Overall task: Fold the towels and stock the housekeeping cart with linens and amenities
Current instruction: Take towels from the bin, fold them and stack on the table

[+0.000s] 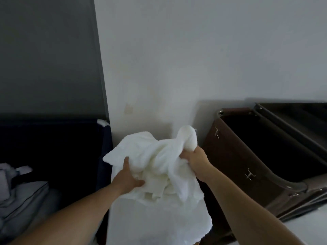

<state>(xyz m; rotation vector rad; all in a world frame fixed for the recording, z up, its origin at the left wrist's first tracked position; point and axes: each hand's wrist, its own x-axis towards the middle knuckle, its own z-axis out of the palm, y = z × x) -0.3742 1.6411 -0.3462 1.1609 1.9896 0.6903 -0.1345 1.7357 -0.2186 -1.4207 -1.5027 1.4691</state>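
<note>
1. A crumpled white towel (159, 174) is held up, its lower part hanging.
2. It is gripped at its left by the left hand (130, 177), at a bunched end by the right hand (198, 161).
3. Beyond, a brown bin (238, 156) is set against a white wall (177, 68).

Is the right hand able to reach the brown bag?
Probably yes: the right hand is just beside the brown bag with nothing between them, though its fingers grip the white towel.

White wall (194, 50) fills the top, yellowish stain (128, 109) on it, dark grey panel (47, 55) upper left, grey cushion (26, 197) lower left.
</note>
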